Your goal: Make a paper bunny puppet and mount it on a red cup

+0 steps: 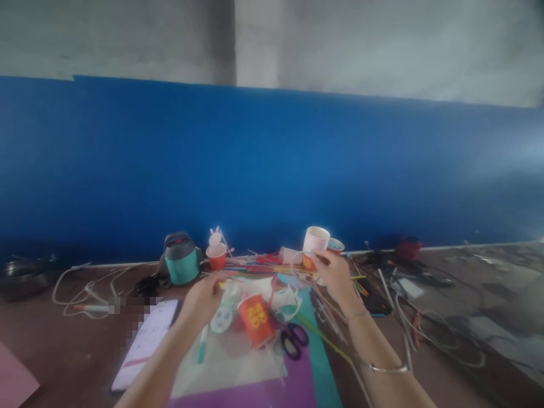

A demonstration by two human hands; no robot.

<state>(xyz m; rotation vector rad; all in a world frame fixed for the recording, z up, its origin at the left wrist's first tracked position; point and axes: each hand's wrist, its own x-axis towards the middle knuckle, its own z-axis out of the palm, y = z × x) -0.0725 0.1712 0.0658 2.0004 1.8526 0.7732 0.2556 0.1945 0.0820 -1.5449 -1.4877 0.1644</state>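
Observation:
My left hand (pixel 206 296) is closed, its fingertips at a small yellow bit beside the pale paper; what it pinches is too blurred to make out. Farther right, my right hand (pixel 335 277) has its fingers drawn together in front of a stack of white paper cups (pixel 316 239). Whether it grips anything there is hard to see. Between the hands a red paper cup (pixel 256 321) with yellow lettering lies on its side. Left of that cup is a white paper animal face (pixel 221 319). Black-handled scissors (pixel 294 341) rest to its right, and a teal-capped pen (pixel 203 344) lies nearer my left forearm.
A phone (pixel 147 345) lies left of the coloured paper sheets (pixel 272 391). Behind stand a teal and grey device (pixel 182 259) and a red cup (pixel 216 256) with a pink-eared rabbit cutout. Coloured sticks (pixel 259 265) run along the back. Tangled cables (pixel 450 340) spread at right.

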